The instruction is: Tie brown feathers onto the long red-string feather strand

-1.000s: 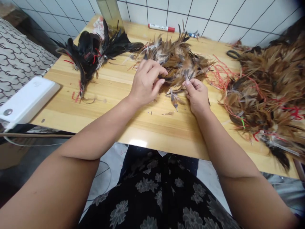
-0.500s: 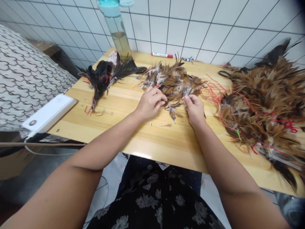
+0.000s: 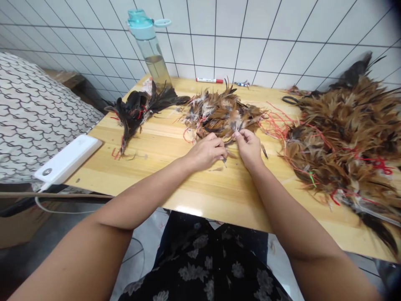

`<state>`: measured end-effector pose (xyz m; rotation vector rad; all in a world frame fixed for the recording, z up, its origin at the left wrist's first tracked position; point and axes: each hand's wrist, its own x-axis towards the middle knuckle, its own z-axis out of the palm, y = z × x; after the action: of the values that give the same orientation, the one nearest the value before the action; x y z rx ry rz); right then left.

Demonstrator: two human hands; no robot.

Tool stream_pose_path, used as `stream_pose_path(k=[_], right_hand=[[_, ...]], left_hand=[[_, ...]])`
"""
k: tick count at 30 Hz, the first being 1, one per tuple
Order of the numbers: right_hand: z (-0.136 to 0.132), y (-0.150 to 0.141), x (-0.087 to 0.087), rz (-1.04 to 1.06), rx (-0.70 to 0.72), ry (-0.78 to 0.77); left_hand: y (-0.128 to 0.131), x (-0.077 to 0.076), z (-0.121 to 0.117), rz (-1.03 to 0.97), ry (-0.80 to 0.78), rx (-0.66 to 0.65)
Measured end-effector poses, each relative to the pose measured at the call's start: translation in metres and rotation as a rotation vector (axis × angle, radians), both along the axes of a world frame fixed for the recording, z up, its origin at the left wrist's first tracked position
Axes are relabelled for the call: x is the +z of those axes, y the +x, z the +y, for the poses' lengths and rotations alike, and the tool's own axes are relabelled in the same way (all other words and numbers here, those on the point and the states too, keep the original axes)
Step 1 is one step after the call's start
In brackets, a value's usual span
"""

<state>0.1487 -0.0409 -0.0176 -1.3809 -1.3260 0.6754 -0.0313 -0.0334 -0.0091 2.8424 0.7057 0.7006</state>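
My left hand (image 3: 206, 154) is low over the wood, its fingers closed on a small loose feather (image 3: 224, 162) whose dark tip pokes out below them. Close beside it, my right hand (image 3: 249, 148) pinches the pale quill ends of a few feathers (image 3: 237, 126) between thumb and forefinger. Behind both hands lies a pile of brown feathers (image 3: 219, 109) with bits of red string in it. A single dark feather (image 3: 265, 151) shows just right of my right hand.
Black feather bundles (image 3: 134, 108) lie left, in front of a bottle (image 3: 153, 58). A larger brown feather heap (image 3: 354, 129) and tangled red strings (image 3: 277, 124) are on the right. A white power bank (image 3: 69, 156) sits at the table's (image 3: 163, 188) left edge; a marker (image 3: 209, 80) lies near the wall.
My left hand has moved right and toward me, from beside the pile onto the small loose feather. My right hand keeps its pinch. The camera view has tilted up.
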Motion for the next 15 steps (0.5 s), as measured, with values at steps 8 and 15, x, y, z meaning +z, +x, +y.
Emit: stream_pose_path(k=[8, 15], right_hand=[[-0.005, -0.002, 0.003, -0.152, 0.014, 0.022], [-0.007, -0.005, 0.002, -0.302, 0.100, 0.097]], left_hand=[[-0.009, 0.005, 0.006, -0.074, 0.022, 0.083], [-0.020, 0.011, 0.009, -0.065, 0.059, 0.194]])
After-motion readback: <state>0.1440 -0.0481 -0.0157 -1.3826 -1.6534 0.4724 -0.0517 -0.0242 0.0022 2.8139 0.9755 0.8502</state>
